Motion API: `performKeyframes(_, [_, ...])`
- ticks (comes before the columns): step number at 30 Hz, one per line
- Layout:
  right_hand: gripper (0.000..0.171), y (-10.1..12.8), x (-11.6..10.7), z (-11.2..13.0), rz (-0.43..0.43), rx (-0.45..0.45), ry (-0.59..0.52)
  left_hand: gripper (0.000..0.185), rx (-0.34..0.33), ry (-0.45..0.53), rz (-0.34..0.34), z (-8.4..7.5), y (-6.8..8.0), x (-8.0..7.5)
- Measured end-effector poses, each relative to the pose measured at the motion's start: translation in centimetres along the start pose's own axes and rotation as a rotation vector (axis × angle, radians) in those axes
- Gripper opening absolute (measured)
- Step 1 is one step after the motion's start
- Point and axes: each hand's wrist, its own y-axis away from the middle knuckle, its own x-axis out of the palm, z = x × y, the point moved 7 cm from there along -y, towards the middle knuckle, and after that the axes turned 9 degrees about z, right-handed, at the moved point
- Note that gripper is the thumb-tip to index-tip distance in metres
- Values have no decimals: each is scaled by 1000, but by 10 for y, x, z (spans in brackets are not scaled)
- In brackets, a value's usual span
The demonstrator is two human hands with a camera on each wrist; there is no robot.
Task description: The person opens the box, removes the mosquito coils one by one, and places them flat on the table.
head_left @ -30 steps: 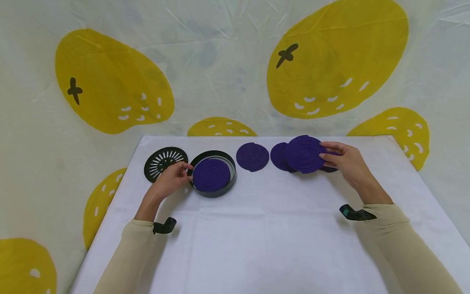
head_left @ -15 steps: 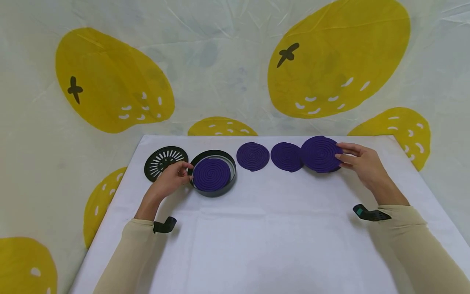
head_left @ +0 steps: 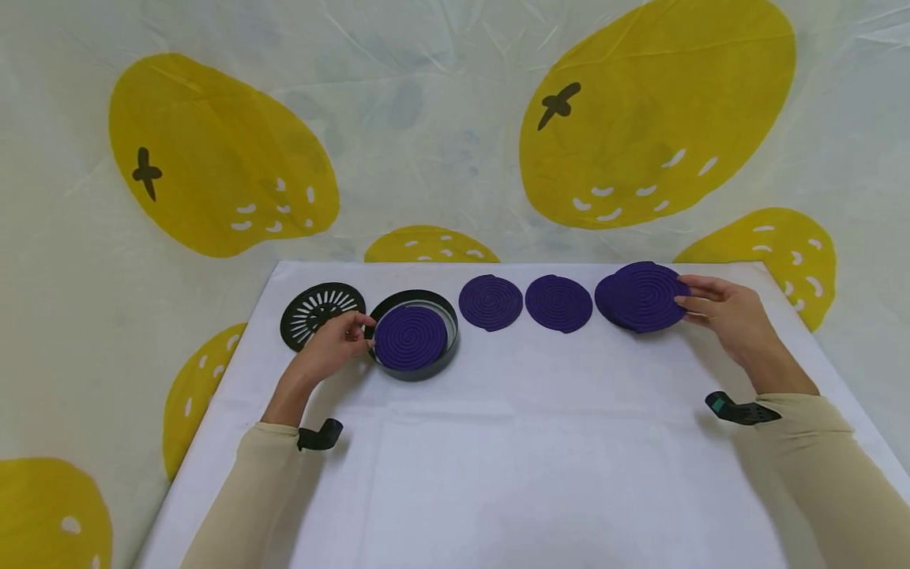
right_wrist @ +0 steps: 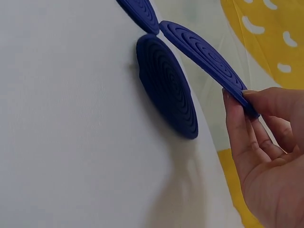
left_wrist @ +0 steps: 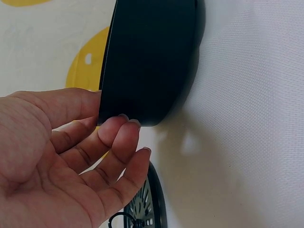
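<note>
A black round tin (head_left: 446,359) holds a purple spiral coil (head_left: 411,337) on the white table. My left hand (head_left: 355,330) grips the tin's left rim, with fingertips (left_wrist: 124,127) on the tin's outer wall (left_wrist: 147,61). My right hand (head_left: 700,307) pinches the right edge of another purple coil (head_left: 648,294) and holds it tilted just above a coil lying on the table (head_left: 607,299). In the right wrist view the held coil (right_wrist: 204,59) hangs over the lying coil (right_wrist: 166,85), pinched by my right hand (right_wrist: 247,102).
A black slotted lid (head_left: 321,310) lies left of the tin, also seen as the lid (left_wrist: 151,209) below my fingers. Two more purple coils (head_left: 490,303) (head_left: 558,303) lie in a row between tin and right hand. The table's far edge meets a yellow-patterned backdrop (head_left: 640,118).
My right hand has carried its coil to the right, from over the third coil in the row to over the rightmost one. The left hand has stayed on the tin.
</note>
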Motion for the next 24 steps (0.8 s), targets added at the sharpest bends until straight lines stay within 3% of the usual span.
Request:
performKeyframes(13, [36,3,-33,-7,-73,60,16,35,0,7,3,0,0,0])
performKeyframes(24, [30,7,-53,-7,-106,60,-47,35,-2,6,3,0,0,1])
